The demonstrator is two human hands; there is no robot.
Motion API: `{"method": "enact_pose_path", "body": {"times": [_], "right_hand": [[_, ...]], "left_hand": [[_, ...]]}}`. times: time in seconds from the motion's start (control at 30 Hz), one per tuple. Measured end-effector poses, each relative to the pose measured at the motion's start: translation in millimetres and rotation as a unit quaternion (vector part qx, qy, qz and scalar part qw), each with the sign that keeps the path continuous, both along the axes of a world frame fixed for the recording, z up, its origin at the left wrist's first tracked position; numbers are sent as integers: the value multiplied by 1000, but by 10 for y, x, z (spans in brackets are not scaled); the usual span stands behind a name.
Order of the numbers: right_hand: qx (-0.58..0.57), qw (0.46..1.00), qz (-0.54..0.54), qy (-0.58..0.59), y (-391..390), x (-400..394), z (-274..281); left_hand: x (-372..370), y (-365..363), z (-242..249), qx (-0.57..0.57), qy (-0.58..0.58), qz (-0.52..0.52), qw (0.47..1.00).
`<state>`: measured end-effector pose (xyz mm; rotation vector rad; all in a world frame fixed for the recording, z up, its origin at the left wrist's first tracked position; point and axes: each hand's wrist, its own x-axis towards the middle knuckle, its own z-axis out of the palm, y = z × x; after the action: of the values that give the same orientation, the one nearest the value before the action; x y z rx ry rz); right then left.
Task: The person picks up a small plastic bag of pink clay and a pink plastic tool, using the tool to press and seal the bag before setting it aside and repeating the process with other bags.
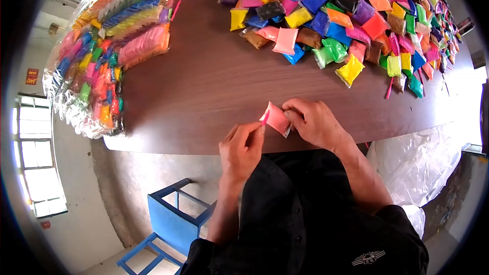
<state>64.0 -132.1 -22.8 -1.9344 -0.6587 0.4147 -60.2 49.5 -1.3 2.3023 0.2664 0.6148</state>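
A small pink packet with clear edges is held between my two hands, just above the near edge of the brown table. My left hand pinches a thin bright pink piece against the packet's left edge. On the packet's right side, my right hand grips it between thumb and curled fingers. Beyond the hands lies a large pile of colourful packets, with a yellow packet at its near edge.
Clear bags of coloured packets stand at the table's left side. Thin pink sticks lie by the pile. A blue chair stands below left, and a translucent plastic bag is at the right, below the table edge.
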Motion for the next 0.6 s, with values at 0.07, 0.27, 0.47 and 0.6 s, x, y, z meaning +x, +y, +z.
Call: {"method": "enact_pose_path", "body": {"times": [0.07,0.27,0.47,0.6], "right_hand": [[-28,998,13,-56,32,6,0],[-50,993,-30,-102,75,-57,-63],[-72,991,-26,-107,66,-61,-73],[-101,989,-23,-110,86,-85,-23]], "left_hand": [[54,-87,-43,-16,17,-13,1000],[186,115,-166,103,55,18,993],[202,162,-5,47,56,16,997],[294,-29,-30,81,59,-23,995]]}}
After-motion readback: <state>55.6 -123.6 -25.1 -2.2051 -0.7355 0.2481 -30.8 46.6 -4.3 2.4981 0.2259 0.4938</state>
